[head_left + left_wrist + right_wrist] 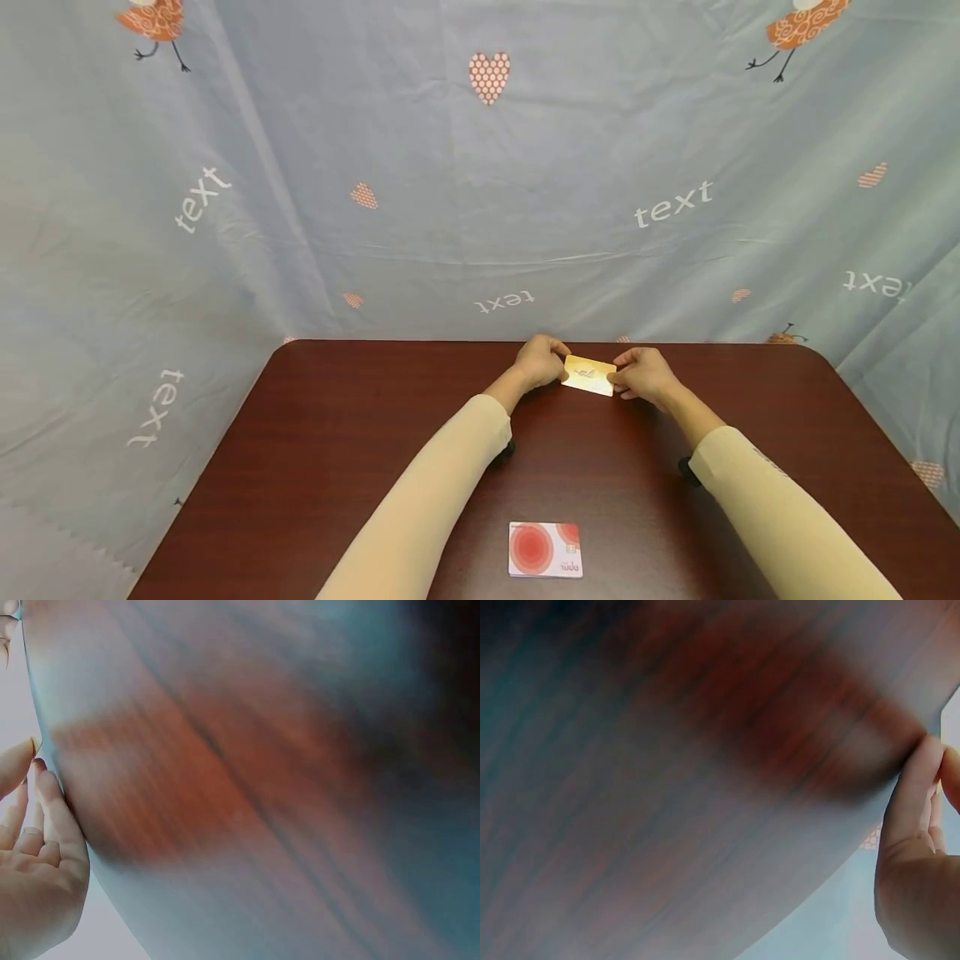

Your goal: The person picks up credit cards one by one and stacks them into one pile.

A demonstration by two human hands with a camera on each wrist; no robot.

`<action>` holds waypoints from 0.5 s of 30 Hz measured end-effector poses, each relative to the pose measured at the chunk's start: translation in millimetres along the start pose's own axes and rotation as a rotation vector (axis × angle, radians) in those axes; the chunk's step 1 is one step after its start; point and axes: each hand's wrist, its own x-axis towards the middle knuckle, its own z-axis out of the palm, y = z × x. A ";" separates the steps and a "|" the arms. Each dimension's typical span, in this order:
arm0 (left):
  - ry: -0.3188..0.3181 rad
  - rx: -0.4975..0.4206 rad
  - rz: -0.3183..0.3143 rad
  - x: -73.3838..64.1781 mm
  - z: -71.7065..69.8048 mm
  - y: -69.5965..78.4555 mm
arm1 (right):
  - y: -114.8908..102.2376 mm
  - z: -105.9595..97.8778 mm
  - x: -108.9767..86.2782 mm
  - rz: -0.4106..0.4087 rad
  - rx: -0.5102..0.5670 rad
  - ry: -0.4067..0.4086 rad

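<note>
Yellow card [589,375] sits at the far side of the bench [337,433], pinched by both hands — left hand [540,362], right hand [643,375] — best gripped lightly by its short edges.

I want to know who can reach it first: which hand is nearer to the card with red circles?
Left, slightly. Left hand and right hand both pinch the yellow card, far beyond the red-circle card.

We seem to be in a makeshift recording corner rather than a lived-in room: a dark wooden table [315,467] fills the lower frame, and a pale blue printed sheet [420,167] with hearts and birds hangs across the top and sides.
</note>
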 end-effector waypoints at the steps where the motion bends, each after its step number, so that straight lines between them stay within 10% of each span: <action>1: 0.000 -0.027 -0.005 -0.6 -0.5 -0.2 | -0.4 0.4 -0.2 0.002 0.007 -0.002; 15: -0.137 -0.311 -0.016 -18.7 -11.5 -5.0 | -5.7 5.2 -9.1 -0.012 0.007 -0.031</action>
